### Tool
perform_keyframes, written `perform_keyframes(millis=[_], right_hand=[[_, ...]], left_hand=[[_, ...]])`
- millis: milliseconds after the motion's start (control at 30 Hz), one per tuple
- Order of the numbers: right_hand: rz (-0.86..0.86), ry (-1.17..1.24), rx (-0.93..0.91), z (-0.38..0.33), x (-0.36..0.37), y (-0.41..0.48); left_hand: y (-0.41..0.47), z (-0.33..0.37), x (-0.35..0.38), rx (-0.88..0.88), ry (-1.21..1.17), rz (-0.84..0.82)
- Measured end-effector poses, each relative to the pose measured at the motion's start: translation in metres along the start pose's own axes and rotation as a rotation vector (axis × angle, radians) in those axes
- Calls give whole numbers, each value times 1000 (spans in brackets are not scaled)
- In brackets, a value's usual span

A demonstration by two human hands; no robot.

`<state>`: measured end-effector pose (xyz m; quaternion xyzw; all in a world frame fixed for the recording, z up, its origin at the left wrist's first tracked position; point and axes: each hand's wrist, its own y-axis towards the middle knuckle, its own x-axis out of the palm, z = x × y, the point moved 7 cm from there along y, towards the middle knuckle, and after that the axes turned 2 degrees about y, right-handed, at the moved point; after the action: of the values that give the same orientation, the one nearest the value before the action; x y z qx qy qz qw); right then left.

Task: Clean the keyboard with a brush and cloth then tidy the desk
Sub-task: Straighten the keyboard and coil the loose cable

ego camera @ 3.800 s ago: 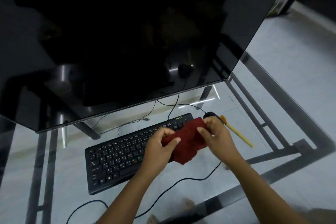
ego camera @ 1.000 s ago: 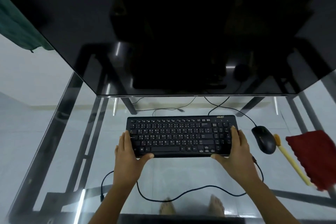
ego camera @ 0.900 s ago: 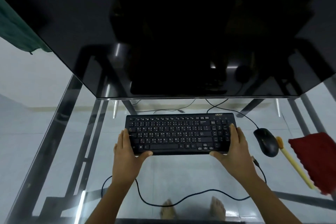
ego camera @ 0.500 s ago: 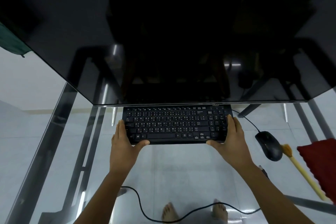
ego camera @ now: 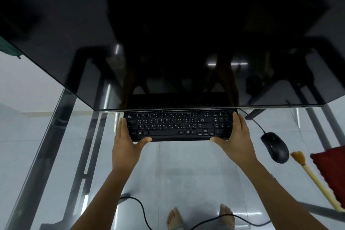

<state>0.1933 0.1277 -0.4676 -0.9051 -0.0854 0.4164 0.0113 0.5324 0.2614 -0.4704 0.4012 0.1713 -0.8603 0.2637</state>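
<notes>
The keyboard (ego camera: 179, 126) lies flat on the glass counter (ego camera: 186, 164), square to the viewer, with its far edge tucked just under the lower rim of the dark monitor (ego camera: 168, 43). The hands frame it. The left hand (ego camera: 128, 142) has straight fingers laid against the left end and its thumb along the front edge, and the right hand (ego camera: 235, 139) mirrors it at the right end, both spread wide and pressing rather than gripping. This looks like the tidying step, setting the keyboard back into place. It would go best with even pressure from both thumbs, so the board stays parallel to the monitor rim and flat on the glass, stopping short of the stand and of any cable bunched behind. The key legends are readable in part: a Q-W-E-R-T row, each key carrying a second script beside the Latin letter, plus a Windows key and small words like Shift and Ctrl. Any brand mark on the far edge is hidden. To the right lie the mouse (ego camera: 274, 147), then the brush (ego camera: 315, 181) and the red cloth (ego camera: 332, 173), apart from the keyboard.
</notes>
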Motion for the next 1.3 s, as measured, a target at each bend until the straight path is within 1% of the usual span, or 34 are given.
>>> perform_keyframes(millis=[200,567,767,1067,1133,1200,1300], right_hand=[[-2,-13,5,0,0,0],[-16,-47,2,-3,-1,-1],[-37,-76,15,0,1,1],[-41,-66,-10,-3,-2,1],[-51,-76,-15,-2,-9,-3],[-18,-101,-24,5,-27,-9],[76,-221,67,33,-70,-24]], left_hand=[[0,5,0,23,11,19],[1,0,2,16,29,-9],[0,3,4,25,28,3],[2,-5,6,-8,25,-30],[-2,-2,2,-10,20,-13],[-15,9,0,6,21,40],[-44,47,15,91,38,70]])
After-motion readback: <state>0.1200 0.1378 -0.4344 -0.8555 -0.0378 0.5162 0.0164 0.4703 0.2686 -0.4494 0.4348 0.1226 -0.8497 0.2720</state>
